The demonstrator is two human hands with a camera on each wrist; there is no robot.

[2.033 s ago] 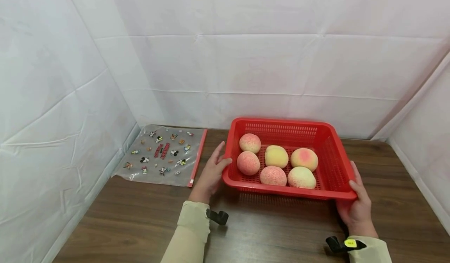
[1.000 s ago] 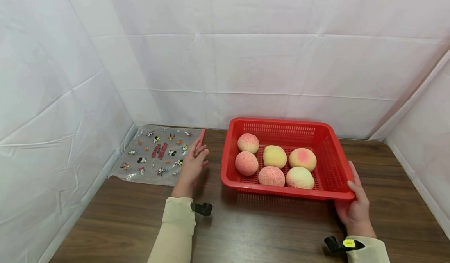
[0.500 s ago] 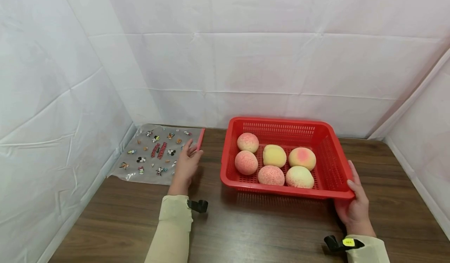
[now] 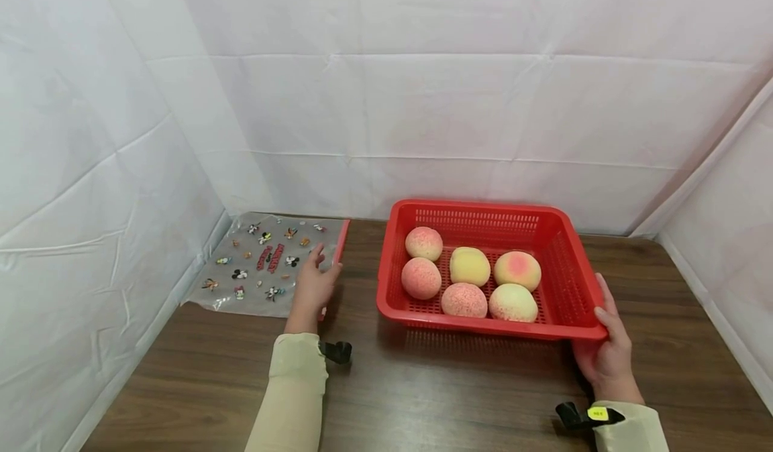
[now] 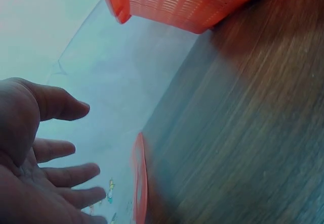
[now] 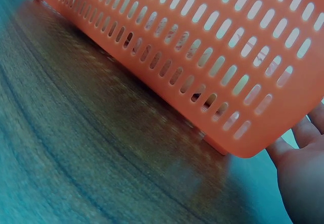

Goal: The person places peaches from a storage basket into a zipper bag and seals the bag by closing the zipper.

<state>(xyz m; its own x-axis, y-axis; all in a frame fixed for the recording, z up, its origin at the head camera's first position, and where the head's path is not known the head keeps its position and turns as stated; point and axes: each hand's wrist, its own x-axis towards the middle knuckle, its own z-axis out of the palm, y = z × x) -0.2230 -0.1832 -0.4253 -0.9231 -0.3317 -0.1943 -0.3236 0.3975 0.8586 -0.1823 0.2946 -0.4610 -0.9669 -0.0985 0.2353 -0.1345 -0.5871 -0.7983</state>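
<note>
My right hand (image 4: 610,355) grips the right side of a red plastic basket (image 4: 483,327), thumb over the rim and fingers along the outer wall. In the right wrist view those fingers (image 6: 306,128) show beyond the basket's corner. Several peaches (image 4: 470,267), pink, yellow and pale, lie in the basket. My left hand (image 4: 314,288) hovers over the right part of a clear zip bag (image 4: 241,259) printed with cartoon figures. Its fingers are spread and hold nothing. A red zip strip (image 5: 140,178) edges the bag, close beside the left fingertips in the left wrist view.
Everything stands on a dark wood table (image 4: 435,398). White cloth walls (image 4: 447,103) rise behind and at both sides; the basket's back and the bag's far edge lie close to them. Each wrist wears a black camera mount (image 4: 335,352).
My left hand has let go of the basket's left rim and moved left to over the bag. The right hand stays at the basket, and the basket and bag keep their places.
</note>
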